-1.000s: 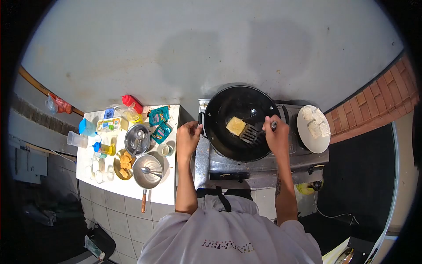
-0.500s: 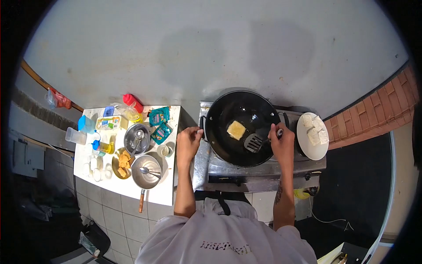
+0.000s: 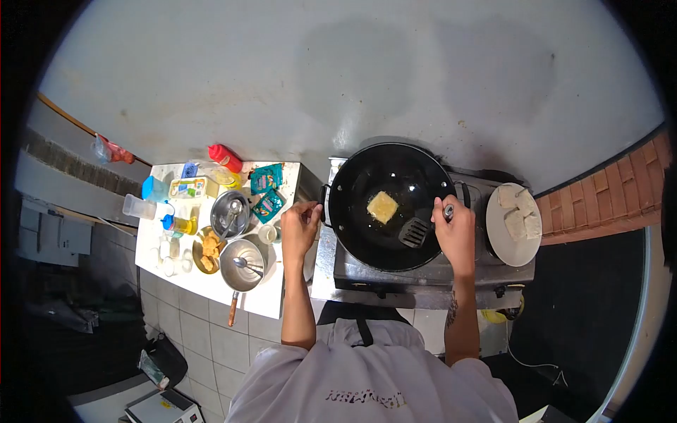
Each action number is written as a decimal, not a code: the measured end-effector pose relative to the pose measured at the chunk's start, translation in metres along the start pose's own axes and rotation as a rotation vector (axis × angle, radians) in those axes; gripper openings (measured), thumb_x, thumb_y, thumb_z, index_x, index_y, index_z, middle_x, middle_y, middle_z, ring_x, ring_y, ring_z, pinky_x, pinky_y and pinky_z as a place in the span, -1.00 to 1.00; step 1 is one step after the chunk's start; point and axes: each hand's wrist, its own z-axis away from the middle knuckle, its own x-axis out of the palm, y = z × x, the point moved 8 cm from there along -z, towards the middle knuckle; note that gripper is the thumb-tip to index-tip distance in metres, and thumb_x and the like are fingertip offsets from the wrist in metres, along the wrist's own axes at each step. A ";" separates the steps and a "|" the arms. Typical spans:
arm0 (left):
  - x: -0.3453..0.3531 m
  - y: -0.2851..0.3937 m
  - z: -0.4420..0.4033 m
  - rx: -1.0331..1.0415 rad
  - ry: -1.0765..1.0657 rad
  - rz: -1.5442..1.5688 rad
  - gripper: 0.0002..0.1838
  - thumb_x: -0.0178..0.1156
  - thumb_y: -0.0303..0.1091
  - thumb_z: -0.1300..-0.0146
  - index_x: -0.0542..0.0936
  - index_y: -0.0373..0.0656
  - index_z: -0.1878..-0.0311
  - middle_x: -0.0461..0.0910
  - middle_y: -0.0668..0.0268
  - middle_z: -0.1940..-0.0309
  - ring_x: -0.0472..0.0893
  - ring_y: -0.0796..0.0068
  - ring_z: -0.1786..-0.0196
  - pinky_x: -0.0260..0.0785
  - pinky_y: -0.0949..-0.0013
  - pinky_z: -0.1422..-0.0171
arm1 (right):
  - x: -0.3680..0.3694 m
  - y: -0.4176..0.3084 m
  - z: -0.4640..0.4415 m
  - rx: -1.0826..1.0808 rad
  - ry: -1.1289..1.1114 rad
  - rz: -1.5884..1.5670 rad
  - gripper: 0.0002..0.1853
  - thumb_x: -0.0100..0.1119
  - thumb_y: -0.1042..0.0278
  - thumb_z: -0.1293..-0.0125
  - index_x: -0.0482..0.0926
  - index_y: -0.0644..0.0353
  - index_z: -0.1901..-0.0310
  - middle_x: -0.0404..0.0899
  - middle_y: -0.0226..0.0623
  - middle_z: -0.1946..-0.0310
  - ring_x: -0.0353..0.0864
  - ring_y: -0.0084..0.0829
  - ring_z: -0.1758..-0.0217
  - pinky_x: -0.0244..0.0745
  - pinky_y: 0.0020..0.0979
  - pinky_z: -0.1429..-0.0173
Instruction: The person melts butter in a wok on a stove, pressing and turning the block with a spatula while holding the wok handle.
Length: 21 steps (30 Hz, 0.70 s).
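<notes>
A black wok (image 3: pixel 367 247) stands on the steel stove (image 3: pixel 451 278). One golden, square piece of food (image 3: pixel 383 207) lies in oil near its middle. My right hand (image 3: pixel 455 227) is closed round the handle of a slotted spatula (image 3: pixel 414 233), whose blade is inside the wok, lower right of the piece and apart from it. Beside the wok's left handle (image 3: pixel 324 205) is my left hand (image 3: pixel 302 224), its fingers pinched together at the handle; whether they grip it is hard to tell. A white plate (image 3: pixel 498 238) with several pale white pieces is right of the wok.
On the white table (image 3: pixel 268 299) at the left are a metal bowl (image 3: pixel 229 213), a saucepan (image 3: pixel 242 265) with spoons, a dish of fried pieces (image 3: pixel 210 247), green packets (image 3: pixel 266 178), a red bottle (image 3: pixel 225 157) and several containers. A brick ledge (image 3: pixel 599 197) runs at the right.
The spatula has drawn away from the golden piece, down and to the right, and its blade is now apart from it. My left hand stays at the wok's handle. The camera view has shifted slightly.
</notes>
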 end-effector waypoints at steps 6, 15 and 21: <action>0.003 0.008 0.003 0.046 0.071 -0.137 -0.80 0.36 -0.34 -0.17 0.70 -0.32 0.31 0.58 0.10 0.53 0.56 0.19 0.48 0.39 0.23 0.33 | 0.011 0.007 -0.011 -0.048 -0.011 -0.142 -0.72 0.18 0.43 -0.33 0.39 0.35 0.50 0.38 0.01 0.67 0.31 0.07 0.63 0.19 -0.16 0.50; 0.012 0.002 -0.002 0.033 0.047 -0.171 -0.79 0.37 -0.32 -0.17 0.69 -0.32 0.33 0.59 0.06 0.51 0.56 0.19 0.49 0.38 0.24 0.34 | 0.003 0.011 -0.011 -0.084 -0.022 -0.145 -0.75 0.22 0.46 -0.30 0.40 0.33 0.48 0.44 0.02 0.65 0.48 0.08 0.56 0.28 -0.15 0.48; 0.011 0.000 -0.002 0.011 0.037 -0.228 -0.77 0.37 -0.32 -0.17 0.68 -0.35 0.32 0.55 0.09 0.54 0.52 0.22 0.51 0.36 0.25 0.36 | -0.018 -0.001 -0.016 -0.096 0.001 -0.085 -0.75 0.21 0.42 -0.31 0.43 0.33 0.47 0.49 0.03 0.62 0.53 0.10 0.51 0.32 -0.09 0.43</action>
